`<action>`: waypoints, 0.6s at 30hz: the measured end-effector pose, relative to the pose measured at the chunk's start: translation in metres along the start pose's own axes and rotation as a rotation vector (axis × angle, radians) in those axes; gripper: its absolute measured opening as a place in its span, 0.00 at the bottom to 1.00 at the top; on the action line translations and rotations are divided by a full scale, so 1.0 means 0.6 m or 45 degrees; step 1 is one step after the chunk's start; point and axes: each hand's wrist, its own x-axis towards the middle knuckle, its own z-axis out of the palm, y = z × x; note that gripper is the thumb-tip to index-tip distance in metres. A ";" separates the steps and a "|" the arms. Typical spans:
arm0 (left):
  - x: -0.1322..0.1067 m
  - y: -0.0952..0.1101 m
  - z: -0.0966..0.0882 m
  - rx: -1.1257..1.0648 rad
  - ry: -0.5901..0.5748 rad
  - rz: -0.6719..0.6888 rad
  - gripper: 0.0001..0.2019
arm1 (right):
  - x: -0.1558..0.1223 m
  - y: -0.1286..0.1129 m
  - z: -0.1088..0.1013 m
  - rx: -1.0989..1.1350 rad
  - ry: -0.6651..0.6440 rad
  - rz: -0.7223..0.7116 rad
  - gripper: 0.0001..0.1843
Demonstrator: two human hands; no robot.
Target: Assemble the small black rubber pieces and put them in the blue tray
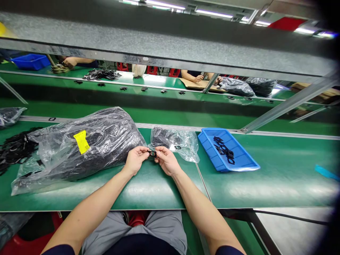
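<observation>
My left hand (136,158) and my right hand (166,160) meet above the green table (148,191), and both pinch one small black ring-shaped part (152,153) between thumbs and fingertips. Just beyond the hands lies a small clear bag of black parts (176,141). A large clear bag full of black parts (79,148), with a yellow label (81,141), lies to the left of my left hand. A blue tray (228,150) holding several black parts sits to the right of my right hand.
Loose black parts (14,147) are heaped at the far left. A conveyor belt (170,106) runs behind the table, with small black parts on its far side. Other people's hands (198,78) work across it. A slanted metal bar (287,104) crosses at right.
</observation>
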 end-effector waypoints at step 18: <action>-0.001 0.000 -0.001 -0.009 -0.006 -0.034 0.13 | -0.011 -0.006 -0.006 -1.090 -0.161 -0.751 0.07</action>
